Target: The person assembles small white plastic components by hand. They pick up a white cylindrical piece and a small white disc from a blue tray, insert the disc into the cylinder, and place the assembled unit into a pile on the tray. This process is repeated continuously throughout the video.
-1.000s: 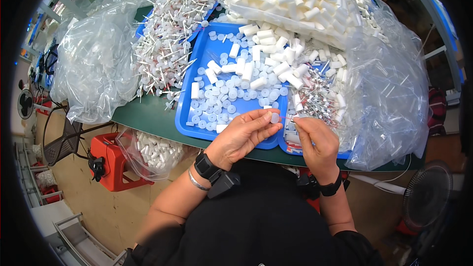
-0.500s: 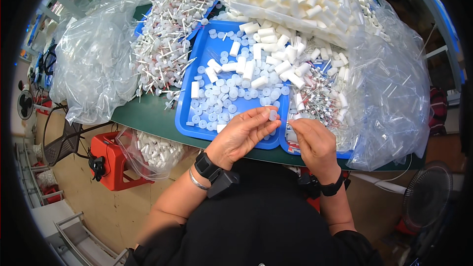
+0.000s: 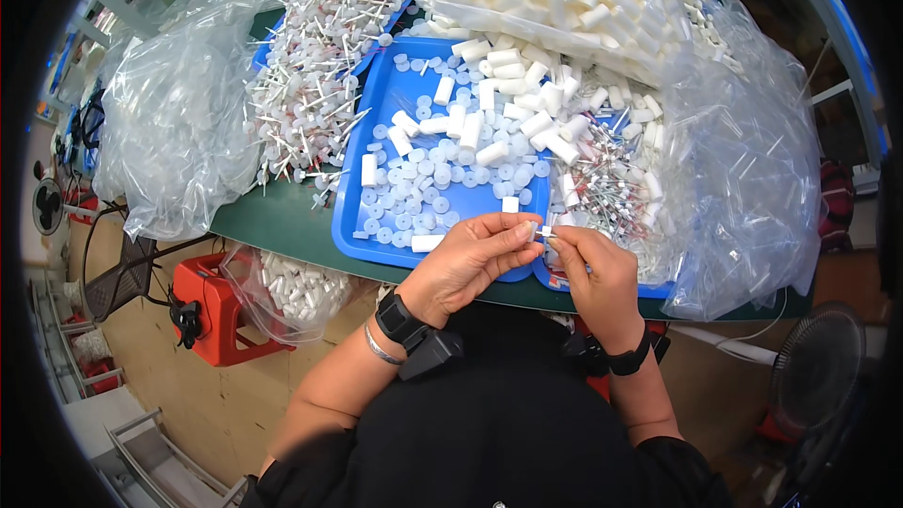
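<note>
My left hand (image 3: 480,259) is closed in a pinch at the front edge of a blue tray (image 3: 350,226), with a small translucent plastic disc (image 3: 538,227) at its fingertips. Facing it, my right hand (image 3: 602,273) pinches a small white piece (image 3: 548,231) right against the disc. Fingers cover most of both parts, so how they join cannot be made out. Loose translucent discs (image 3: 440,172) and white cylinders (image 3: 470,130) lie in the tray beyond my hands. Beside my right hand is a pile of thin metal pins (image 3: 616,183) with white cylinders among them.
A big clear bag of white cylinders (image 3: 564,0) rests at the back. Assembled pin-and-disc pieces (image 3: 315,66) are heaped at the back left. Crumpled plastic bags (image 3: 179,122) flank the green table (image 3: 273,221). Below stand a red stool (image 3: 212,310) and a fan (image 3: 816,372).
My fingertips have come together, the right hand moving slightly left. The disc in my left fingers now meets the white piece in the right.
</note>
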Action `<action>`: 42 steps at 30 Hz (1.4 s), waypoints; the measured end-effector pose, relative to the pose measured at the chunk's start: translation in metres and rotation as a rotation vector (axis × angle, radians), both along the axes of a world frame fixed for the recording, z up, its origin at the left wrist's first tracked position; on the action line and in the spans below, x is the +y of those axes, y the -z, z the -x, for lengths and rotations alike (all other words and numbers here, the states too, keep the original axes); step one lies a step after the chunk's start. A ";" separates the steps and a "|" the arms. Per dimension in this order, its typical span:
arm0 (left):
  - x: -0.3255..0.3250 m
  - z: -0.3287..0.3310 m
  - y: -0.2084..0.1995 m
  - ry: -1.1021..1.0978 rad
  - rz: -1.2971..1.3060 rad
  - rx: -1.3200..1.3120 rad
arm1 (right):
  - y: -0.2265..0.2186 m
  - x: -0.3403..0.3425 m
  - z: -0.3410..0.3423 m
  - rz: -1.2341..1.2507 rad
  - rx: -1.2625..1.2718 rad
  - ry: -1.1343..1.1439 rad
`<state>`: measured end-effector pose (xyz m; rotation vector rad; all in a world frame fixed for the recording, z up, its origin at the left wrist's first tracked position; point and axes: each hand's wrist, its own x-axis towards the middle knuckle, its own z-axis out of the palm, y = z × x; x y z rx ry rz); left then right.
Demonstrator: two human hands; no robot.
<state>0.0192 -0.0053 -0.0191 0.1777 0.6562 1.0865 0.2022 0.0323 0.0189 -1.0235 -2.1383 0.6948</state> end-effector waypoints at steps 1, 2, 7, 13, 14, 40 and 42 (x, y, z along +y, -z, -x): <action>-0.001 -0.002 0.002 0.000 0.005 -0.002 | -0.001 -0.001 0.000 0.027 0.002 0.004; -0.002 -0.003 0.003 0.000 0.011 -0.003 | -0.002 -0.003 0.000 0.055 0.004 0.008; -0.007 -0.014 0.009 0.010 0.003 0.001 | 0.004 -0.014 -0.004 0.446 0.155 0.126; -0.007 -0.028 0.004 0.054 0.014 0.019 | 0.011 -0.027 -0.009 0.119 0.150 0.166; -0.006 -0.029 0.003 0.079 0.014 0.032 | 0.012 -0.029 -0.009 0.187 0.224 0.198; -0.019 -0.059 0.002 0.096 0.024 0.065 | 0.025 -0.047 -0.044 0.316 0.295 0.171; -0.020 -0.051 0.005 0.085 0.025 0.045 | 0.025 -0.046 -0.037 0.344 0.274 0.135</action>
